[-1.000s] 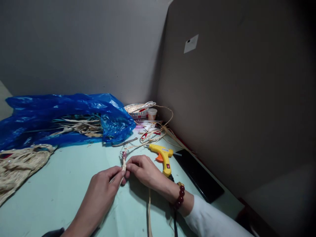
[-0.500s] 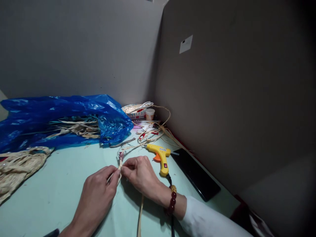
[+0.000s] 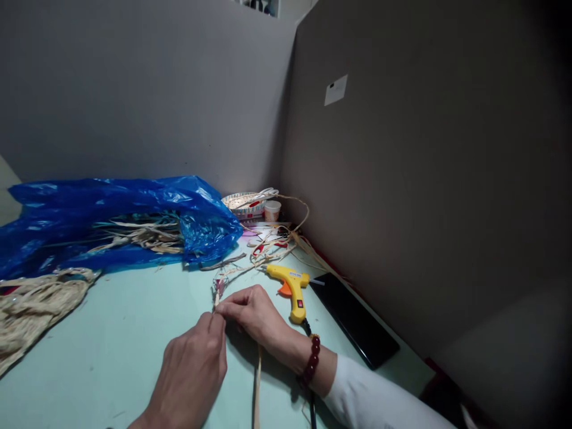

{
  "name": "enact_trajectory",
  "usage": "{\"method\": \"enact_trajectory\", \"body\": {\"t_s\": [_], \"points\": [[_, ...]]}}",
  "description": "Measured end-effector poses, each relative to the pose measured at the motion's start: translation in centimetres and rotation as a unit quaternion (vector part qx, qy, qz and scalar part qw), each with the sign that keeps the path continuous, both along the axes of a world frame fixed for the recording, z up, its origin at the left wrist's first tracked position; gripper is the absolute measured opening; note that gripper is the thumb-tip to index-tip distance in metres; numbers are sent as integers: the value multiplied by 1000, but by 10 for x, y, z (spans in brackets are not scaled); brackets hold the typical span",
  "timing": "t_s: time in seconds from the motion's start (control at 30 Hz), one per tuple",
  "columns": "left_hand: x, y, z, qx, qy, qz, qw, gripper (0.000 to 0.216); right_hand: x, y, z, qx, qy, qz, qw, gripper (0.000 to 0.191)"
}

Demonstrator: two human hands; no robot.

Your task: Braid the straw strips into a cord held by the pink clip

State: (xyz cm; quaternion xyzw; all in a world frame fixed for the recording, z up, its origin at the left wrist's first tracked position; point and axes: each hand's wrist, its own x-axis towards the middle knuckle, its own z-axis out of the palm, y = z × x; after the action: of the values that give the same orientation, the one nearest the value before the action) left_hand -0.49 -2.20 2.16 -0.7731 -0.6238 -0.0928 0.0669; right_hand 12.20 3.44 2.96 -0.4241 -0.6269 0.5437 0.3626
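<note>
My left hand [image 3: 192, 372] and my right hand [image 3: 252, 316] meet over the pale green table [image 3: 111, 333], both pinched on a thin tan straw strip [image 3: 217, 298]. The strip runs up to a small pinkish clip-like end near the fingertips, and a long loose strand [image 3: 257, 381] trails toward me under my right wrist. A dark red bead bracelet [image 3: 310, 363] sits on that wrist. A yellow glue gun [image 3: 291, 287] lies just right of my right hand, its cord running back under my arm.
A blue plastic bag [image 3: 111, 214] with straw strips lies at the back left. A woven straw bundle [image 3: 31, 304] sits at the left edge. A bowl [image 3: 243, 202], a small cup [image 3: 272, 210], red scissors [image 3: 268, 244] and a black phone [image 3: 357, 322] line the grey partition walls.
My left hand has turned so its back faces me and slid closer to the right fingers. The view has tilted slightly; both hands keep hold of the strip.
</note>
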Motion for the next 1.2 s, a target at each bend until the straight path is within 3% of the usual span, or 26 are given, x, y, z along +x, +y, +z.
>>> {"method": "enact_trajectory", "body": {"t_s": [0.1, 0.2, 0.3, 0.37, 0.43, 0.5, 0.57, 0.63, 0.7, 0.77, 0.83, 1.0, 1.07, 1.2], "points": [[3, -6, 2, 6, -19, -33, 999, 35, 0, 2, -1, -6, -7, -20, 1000, 12], [-1, -7, 6, 29, -116, -64, 991, 32, 4, 4, 0, -5, 12, -11, 1000, 12], [-12, 2, 13, 12, -264, -7, 964, 37, 8, 4, 2, -4, 33, 1, 999, 17], [-18, 14, 16, 4, -364, 49, 930, 27, 8, 4, 2, -3, 38, 4, 999, 20], [-20, 24, 17, -96, -466, 26, 879, 23, 7, 4, 0, -10, 49, 14, 999, 21], [-17, 32, 14, -220, -576, -20, 787, 25, 6, 5, -4, -5, 46, 23, 999, 22], [-14, 36, 9, -284, -643, -35, 711, 28, 7, 6, -6, 29, 15, 25, 999, 23], [-13, 37, 5, -306, -672, -20, 674, 31, 10, 7, -5, 79, -31, 29, 996, 24], [-12, 37, 3, -316, -681, 5, 661, 34, 13, 5, 0, 123, -79, 36, 989, 25], [-12, 36, 2, -315, -675, 31, 667, 35, 14, 0, 6, 162, -134, 35, 977, 25], [-11, 35, 1, -295, -653, 54, 695, 35, 14, -5, 11, 193, -186, 30, 963, 25], [-9, 33, 1, -155, -528, 49, 834, 30, 11, -16, 10, 261, -326, -3, 909, 24], [-10, 31, 4, -127, -469, 60, 872, 30, 11, -16, 7, 298, -372, -18, 879, 23], [-12, 29, 8, -128, -404, 74, 903, 31, 12, -15, 7, 360, -414, -33, 835, 20]]}}
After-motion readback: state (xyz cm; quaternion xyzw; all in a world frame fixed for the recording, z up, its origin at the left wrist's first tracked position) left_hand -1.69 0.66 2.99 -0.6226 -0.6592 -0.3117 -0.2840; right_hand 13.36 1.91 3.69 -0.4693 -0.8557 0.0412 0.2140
